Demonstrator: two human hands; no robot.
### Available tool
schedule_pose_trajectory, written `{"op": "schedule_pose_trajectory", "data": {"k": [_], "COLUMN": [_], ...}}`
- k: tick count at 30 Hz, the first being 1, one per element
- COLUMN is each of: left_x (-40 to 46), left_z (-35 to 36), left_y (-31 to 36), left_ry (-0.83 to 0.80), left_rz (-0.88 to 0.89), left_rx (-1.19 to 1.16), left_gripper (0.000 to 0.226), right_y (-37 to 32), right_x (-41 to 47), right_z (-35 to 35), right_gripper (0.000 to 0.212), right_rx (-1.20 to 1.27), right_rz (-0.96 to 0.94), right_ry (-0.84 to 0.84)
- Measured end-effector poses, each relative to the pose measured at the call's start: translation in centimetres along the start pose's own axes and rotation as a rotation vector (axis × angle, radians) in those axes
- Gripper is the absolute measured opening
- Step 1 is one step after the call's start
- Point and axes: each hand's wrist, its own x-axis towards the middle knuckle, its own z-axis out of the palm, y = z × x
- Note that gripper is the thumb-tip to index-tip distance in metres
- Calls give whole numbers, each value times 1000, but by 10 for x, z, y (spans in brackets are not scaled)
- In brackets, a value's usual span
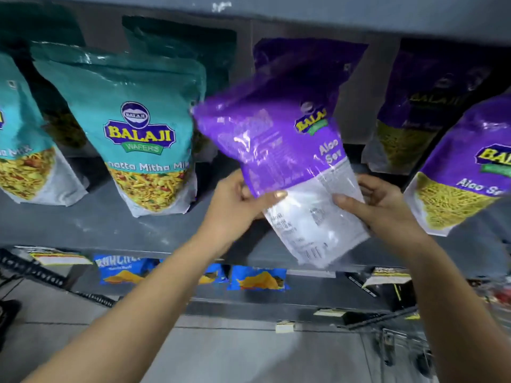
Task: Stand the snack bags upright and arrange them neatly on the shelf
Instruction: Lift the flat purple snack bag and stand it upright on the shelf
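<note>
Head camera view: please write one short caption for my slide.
Both hands, left and right, hold a tilted purple Aloo Sev bag above the shelf, between teal and purple bags.

Glossy crinkled plastic purple bag (279, 150), shiny teal plastic pouch (138, 128), matt grey shelf (91, 222)

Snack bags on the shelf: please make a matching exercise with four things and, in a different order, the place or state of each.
Things:
1. held purple bag
2. teal Khatta Mitha Mix bag
3. blue bags
4. right purple Aloo Sev bag

Places or states:
A. standing on the shelf, left of the hands
B. on the lower shelf
C. gripped at its bottom by left hand and right hand
D. leaning at the right edge

Pairs: 1-C, 2-A, 3-B, 4-D
</note>
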Motion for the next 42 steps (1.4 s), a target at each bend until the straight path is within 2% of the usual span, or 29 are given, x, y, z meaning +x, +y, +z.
{"op": "schedule_pose_trajectory", "data": {"k": [4, 9, 13, 15, 16, 18, 19, 21, 23, 25, 28, 31, 32, 34, 36, 39, 42], "left_x": [40, 55, 51, 43, 38, 26, 22, 14, 12, 11, 12, 12, 15, 21, 30, 42, 52], "left_z": [-18, -26, -26, -27, -28, -30, -30, -23, -13, -6, -3, -5, -7, -7, -4, -8, -20], "left_y": [16, 2, -14, -16, -18, -24, -29, -36, -42, -45, -53, -58, -60, -55, -49, -37, -31], "left_ry": [-58, -89, -11, 119, 219, 344, 330, 279, 221, 143, -76, -269, -309, -352, -349, -296, -320], "left_rz": [198, 250, 299, 290, 268, 157, 98, 36, 4, -17, -100, -134, -150, -155, -125, -83, -140], "left_rx": [279, 434, 433, 500, 579, 697, 694, 631, 592, 561, 391, 315, 315, 342, 424, 585, 557], "left_gripper": [37, 45, 40, 35, 31, 47, 53, 50, 36, 5, 52, 82, 94, 110, 112, 92, 69], "right_y": [14, 54, 70, 68, 65, 59, 57, 58, 54, 54, 58, 60, 61, 63, 63, 64, 59], "right_x": [17, 30, 29, 30, 31, 33, 35, 37, 35, 36, 37, 41, 42, 44, 44, 45, 51], "right_z": [14, 31, 36, 31, 27, 21, 18, 18, 27, 32, 36, 37, 36, 32, 30, 31, 25], "right_gripper": [40, 41, 39, 34, 41, 80, 90, 88, 65, 34, 36, 20, 22, 48, 65, 78, 69], "right_rx": [19, 48, 57, 81, 133, 267, 304, 334, 264, 156, 62, 120, 123, 85, 48, 0, -98], "right_rz": [-88, -84, -41, -1, 50, 225, 291, 348, 318, 261, 212, 187, 177, 145, 110, 111, 110], "right_ry": [62, 116, 138, 92, 65, 81, 121, 207, 246, 254, 191, 132, 90, -39, -160, -199, -116]}}
